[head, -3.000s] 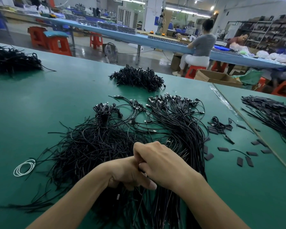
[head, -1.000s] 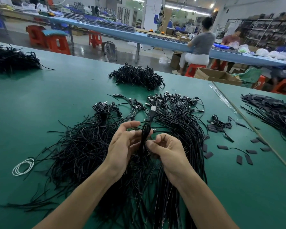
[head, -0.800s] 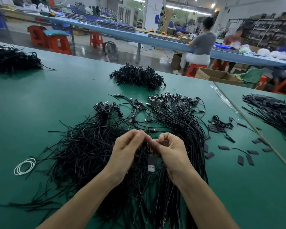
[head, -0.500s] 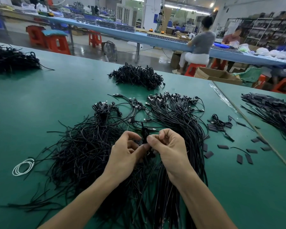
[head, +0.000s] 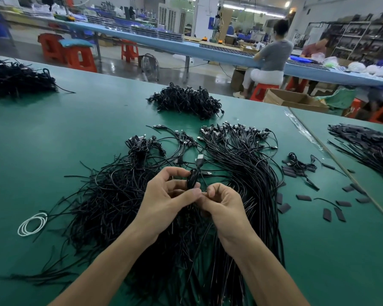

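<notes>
my left hand (head: 164, 202) grips a coiled black cable (head: 191, 180), right hand (head: 223, 204) pinches its loose end, above the desk (head: 53, 140) pile

No legible txt, labels, brands or nos. on anything here.

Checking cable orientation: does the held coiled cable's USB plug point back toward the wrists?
No, the USB plug sticks out beyond the left hand, away from the wrists, above the coiled cable.

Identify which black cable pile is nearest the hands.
The loose fanned-out pile under the left hand and right hand; the bundled heap and far-left heap lie well away.
</notes>
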`<state>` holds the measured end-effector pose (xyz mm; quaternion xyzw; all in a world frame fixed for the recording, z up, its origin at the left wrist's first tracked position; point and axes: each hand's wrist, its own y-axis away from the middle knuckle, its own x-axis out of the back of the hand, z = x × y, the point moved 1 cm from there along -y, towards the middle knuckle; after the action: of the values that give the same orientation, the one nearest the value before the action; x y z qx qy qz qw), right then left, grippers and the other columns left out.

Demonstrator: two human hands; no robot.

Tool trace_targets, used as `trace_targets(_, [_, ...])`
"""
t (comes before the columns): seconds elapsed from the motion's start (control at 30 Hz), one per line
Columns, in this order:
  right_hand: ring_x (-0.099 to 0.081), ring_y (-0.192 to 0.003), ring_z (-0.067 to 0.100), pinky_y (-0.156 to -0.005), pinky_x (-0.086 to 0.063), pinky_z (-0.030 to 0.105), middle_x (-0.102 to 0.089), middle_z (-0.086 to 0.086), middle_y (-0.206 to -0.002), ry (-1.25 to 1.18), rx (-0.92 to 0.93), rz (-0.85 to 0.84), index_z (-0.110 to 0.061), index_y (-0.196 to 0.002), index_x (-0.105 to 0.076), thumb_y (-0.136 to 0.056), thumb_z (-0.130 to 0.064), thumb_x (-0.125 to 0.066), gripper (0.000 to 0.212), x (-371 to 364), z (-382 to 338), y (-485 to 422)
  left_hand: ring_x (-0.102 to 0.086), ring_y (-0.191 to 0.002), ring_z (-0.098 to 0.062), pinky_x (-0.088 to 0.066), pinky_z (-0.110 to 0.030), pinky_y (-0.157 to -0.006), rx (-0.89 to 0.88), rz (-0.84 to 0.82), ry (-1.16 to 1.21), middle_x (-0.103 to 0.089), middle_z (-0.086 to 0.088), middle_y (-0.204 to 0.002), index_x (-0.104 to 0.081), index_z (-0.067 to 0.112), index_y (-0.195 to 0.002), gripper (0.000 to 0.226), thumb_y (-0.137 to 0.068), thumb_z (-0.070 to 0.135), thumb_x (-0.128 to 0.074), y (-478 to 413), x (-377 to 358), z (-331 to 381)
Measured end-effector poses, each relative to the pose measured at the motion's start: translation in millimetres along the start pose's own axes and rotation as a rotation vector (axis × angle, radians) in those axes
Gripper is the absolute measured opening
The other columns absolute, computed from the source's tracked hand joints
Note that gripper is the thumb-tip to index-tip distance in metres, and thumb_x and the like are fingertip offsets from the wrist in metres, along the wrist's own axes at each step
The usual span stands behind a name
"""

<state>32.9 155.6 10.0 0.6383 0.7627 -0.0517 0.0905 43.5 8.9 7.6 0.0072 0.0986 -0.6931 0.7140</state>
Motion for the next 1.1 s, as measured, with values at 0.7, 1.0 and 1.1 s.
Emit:
trace_targets(0.7, [-0.063, -0.061, 0.012, -0.054, -0.047, 0.022, -0.074, 0.007, -0.079, 0.104, -0.229, 0.100, -0.012, -0.089, -0.057, -0.095, -0.009, -0.063, 0.009, 38.9, 18.4, -3.3, -0.053, -0.111, -0.034, -0.046, -0.043, -0.100, 0.093, 0.330, -1.303, -0.051, -0.019, -0.122, -0.065, 0.005, -0.123, 0.039, -0.095, 0.032, -0.065, -159.6, 85.2, -23.6])
trace_targets(1.0, [-0.058, -0.055, 0.005, -0.047, -0.042, 0.018, -0.072, 0.000, -0.072, 0.353, -0.168, 0.161, -0.010, -0.092, -0.062, -0.094, -0.011, -0.065, 0.004, 38.1, 21.1, -12.6, -0.041, -0.118, -0.014, -0.034, -0.040, -0.104, -0.261, -0.412, -1.391, -0.057, 0.008, -0.127, -0.070, 0.034, -0.109, 0.042, -0.087, 0.005, -0.050, -111.1, 26.5, -29.5])
trace_targets(1.1, [-0.058, -0.055, 0.005, -0.046, -0.042, 0.018, -0.072, -0.001, -0.072, 0.349, -0.167, 0.170, -0.010, -0.092, -0.062, -0.094, -0.011, -0.065, 0.004, 41.1, 19.9, -11.8, -0.038, -0.128, -0.014, -0.031, -0.040, -0.109, -0.256, -0.506, -1.498, -0.054, 0.014, -0.129, -0.069, 0.038, -0.104, 0.035, -0.084, 0.016, -0.052, -100.1, 28.2, -32.8])
